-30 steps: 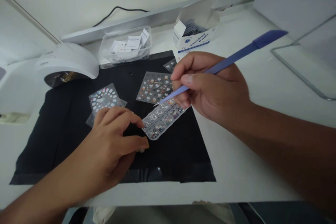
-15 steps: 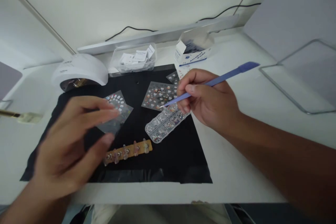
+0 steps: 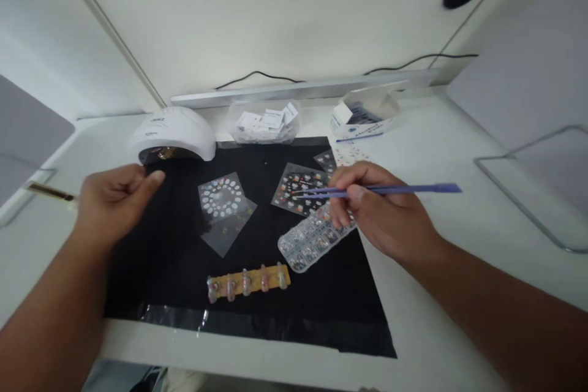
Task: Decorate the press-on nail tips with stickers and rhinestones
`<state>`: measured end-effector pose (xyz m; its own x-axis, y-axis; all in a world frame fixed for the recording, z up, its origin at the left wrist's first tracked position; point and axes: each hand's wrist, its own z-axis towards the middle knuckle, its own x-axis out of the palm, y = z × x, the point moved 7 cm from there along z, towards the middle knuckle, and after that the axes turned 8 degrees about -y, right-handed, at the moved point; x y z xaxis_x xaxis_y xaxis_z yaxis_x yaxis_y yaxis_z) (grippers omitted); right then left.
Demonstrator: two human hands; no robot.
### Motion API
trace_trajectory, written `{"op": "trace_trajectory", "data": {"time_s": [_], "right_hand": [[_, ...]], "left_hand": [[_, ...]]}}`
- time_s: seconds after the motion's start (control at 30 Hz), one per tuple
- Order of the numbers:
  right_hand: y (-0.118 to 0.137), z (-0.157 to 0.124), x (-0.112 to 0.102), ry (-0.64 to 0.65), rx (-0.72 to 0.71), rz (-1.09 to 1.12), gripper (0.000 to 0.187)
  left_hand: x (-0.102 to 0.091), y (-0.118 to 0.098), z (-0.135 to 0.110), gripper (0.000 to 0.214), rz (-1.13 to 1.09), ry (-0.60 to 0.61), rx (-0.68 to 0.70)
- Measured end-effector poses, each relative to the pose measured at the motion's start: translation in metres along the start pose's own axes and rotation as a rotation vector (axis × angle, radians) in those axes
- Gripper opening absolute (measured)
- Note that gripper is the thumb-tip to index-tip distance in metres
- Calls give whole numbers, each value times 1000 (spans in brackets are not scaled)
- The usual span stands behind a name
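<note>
My right hand (image 3: 379,208) pinches a pair of purple tweezers (image 3: 404,188). Their slim prongs point left, slightly apart, over a clear sticker sheet (image 3: 296,180); whether they touch it I cannot tell. Beneath that hand lies a clear compartment case (image 3: 316,236) of tiny gems, its far end partly covered. Above the left side of the black mat (image 3: 169,257), my left hand (image 3: 114,199) is curled closed, thumb outward, with nothing visible in it. Several decorated nail tips (image 3: 246,282) stand in a row on a yellow-brown strip (image 3: 271,278) near the front.
Two overlapping sticker sheets (image 3: 223,199) lie mid-mat. Behind stand a white nail lamp (image 3: 172,128), a clear tub (image 3: 264,131) of small white packets and an open alcohol-pad box (image 3: 365,113). A wire stand (image 3: 519,202) is at right, a gold-and-black stick (image 3: 50,191) at left.
My left hand has moved off the left sticker sheets toward the left and closed its fingers. In my right hand, the tweezers now lie nearly level. The view has shifted.
</note>
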<state>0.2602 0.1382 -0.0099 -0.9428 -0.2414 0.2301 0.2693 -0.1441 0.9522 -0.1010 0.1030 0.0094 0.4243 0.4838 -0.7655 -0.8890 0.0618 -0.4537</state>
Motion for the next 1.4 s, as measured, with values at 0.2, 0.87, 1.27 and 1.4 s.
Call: {"op": "trace_trajectory", "data": {"time_s": [0.2, 0.87, 1.27, 1.4], "right_hand": [[8, 3, -1, -28, -141, -27, 7], [39, -15, -13, -344, -451, -53, 5], [40, -35, 5, -183, -570, -163, 5], [40, -33, 9, -160, -545, -176, 6]], "left_hand": [[30, 11, 15, 32, 91, 344, -67], [60, 10, 21, 33, 86, 317, 12], [88, -37, -4, 34, 201, 375, 294], [88, -40, -5, 33, 199, 380, 325]]}}
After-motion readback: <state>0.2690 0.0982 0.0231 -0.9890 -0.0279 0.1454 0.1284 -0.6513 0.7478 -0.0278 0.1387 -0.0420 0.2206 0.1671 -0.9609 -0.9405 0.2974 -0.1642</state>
